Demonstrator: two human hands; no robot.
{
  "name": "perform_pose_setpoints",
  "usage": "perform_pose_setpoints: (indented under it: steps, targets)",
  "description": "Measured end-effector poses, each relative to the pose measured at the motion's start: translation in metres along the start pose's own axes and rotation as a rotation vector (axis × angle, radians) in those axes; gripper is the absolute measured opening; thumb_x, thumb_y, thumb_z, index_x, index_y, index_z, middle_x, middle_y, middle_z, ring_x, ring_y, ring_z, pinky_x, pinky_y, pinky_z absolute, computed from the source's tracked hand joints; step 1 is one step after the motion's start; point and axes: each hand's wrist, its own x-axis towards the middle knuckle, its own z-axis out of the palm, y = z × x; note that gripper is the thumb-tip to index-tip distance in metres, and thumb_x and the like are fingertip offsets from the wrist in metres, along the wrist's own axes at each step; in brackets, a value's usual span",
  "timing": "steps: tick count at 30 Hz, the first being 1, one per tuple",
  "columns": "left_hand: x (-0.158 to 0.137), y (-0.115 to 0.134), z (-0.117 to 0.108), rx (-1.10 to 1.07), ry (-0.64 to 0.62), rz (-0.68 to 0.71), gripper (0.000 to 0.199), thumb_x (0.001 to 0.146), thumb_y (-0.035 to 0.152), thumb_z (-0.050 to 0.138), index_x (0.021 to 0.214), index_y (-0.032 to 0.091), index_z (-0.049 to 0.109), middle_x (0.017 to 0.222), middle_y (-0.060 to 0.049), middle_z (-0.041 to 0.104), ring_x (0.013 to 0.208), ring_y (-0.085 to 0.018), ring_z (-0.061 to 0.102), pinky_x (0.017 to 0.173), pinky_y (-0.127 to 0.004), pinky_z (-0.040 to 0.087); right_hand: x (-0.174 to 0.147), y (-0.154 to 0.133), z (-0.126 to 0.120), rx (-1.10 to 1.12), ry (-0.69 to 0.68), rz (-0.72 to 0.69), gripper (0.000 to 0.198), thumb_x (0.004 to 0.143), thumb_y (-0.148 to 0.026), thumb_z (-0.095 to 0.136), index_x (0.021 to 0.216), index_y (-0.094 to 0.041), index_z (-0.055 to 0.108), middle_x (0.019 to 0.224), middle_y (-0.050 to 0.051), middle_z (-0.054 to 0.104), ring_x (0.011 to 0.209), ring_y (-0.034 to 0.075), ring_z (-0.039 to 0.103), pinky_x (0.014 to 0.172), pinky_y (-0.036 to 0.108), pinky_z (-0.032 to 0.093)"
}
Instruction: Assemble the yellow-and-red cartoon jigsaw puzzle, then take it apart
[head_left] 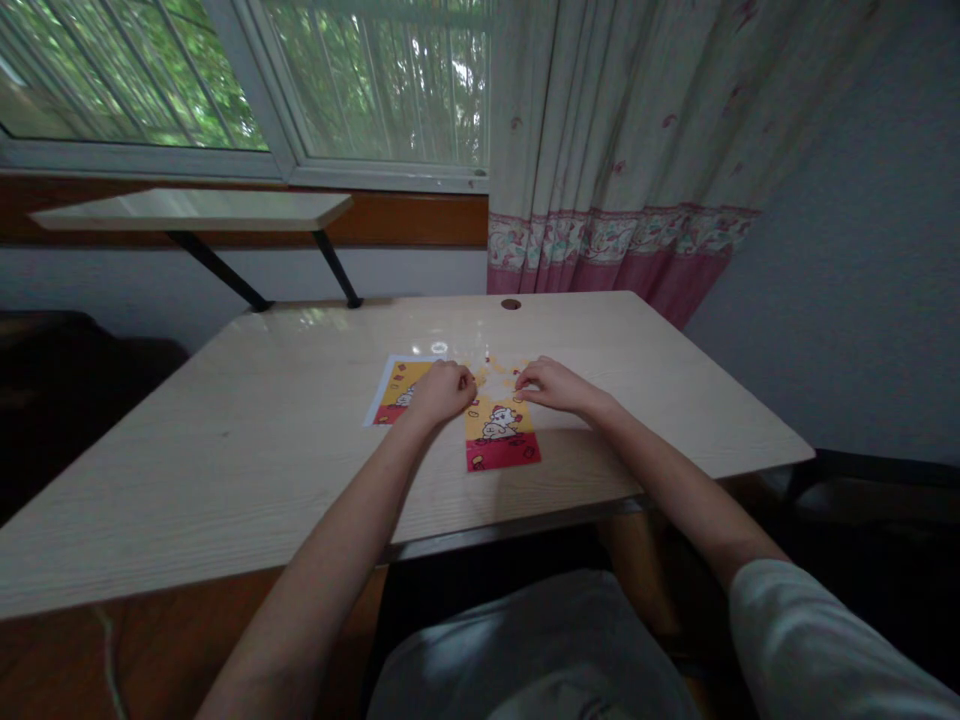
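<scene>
Grey shirt cloth (525, 645) sits closest, below the hands, on the person at the desk (300, 430). Both hands rest well forward: the left hand (444, 388) is half curled, thumb near its fingertips, and the right hand (556, 384) is bent in a loose pinch facing it; I can't tell whether either one grips something. Between them, reaching toward the person, lies the yellow-and-red picture (502, 450) with its white cartoon animal, while yellowish scraps (501, 366) are scattered in the gap between the hands and just beyond. Partly hidden by the left hand, on its outer side, is a pale-bordered sheet (388, 393) with similar colours. I'd judge the picture thin and light, probably card, apt to skid on that smooth top and crease if squeezed, so it's best held flat by its side edges; the scraps would want a fingertip pinch.
</scene>
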Motion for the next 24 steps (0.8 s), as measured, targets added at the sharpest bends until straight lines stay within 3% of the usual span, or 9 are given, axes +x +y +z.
perform_pose_setpoints:
  steps: [6,19,24]
  targets:
    - [-0.001,-0.001,-0.001,0.026,0.037,-0.043,0.025,0.082,0.029,0.049,0.084,0.017,0.071,0.083,-0.011,0.067,0.084,-0.024,0.058,0.071,-0.032,0.046,0.0,0.002,0.0,0.029,-0.023,-0.023,0.016,0.083,-0.028,0.067,0.092,-0.015,0.071,0.09,0.008,0.07,0.088,0.019,0.06,0.084,0.031,0.04]
    - [0.0,-0.008,-0.001,-0.018,-0.013,0.228,0.029,0.084,0.025,0.05,0.098,0.018,0.074,0.089,-0.011,0.066,0.089,-0.024,0.055,0.084,-0.036,0.042,0.0,-0.002,-0.001,0.084,-0.084,0.072,0.014,0.083,-0.025,0.066,0.09,-0.013,0.065,0.086,0.007,0.065,0.083,0.018,0.056,0.079,0.029,0.039]
    - [-0.001,-0.009,-0.01,-0.147,-0.106,0.242,0.024,0.082,0.031,0.055,0.093,0.018,0.073,0.083,-0.008,0.067,0.08,-0.02,0.058,0.078,-0.031,0.043,-0.003,-0.003,-0.002,0.154,-0.053,0.082,0.011,0.081,-0.022,0.066,0.088,-0.014,0.061,0.086,0.006,0.063,0.083,0.017,0.054,0.077,0.028,0.039]
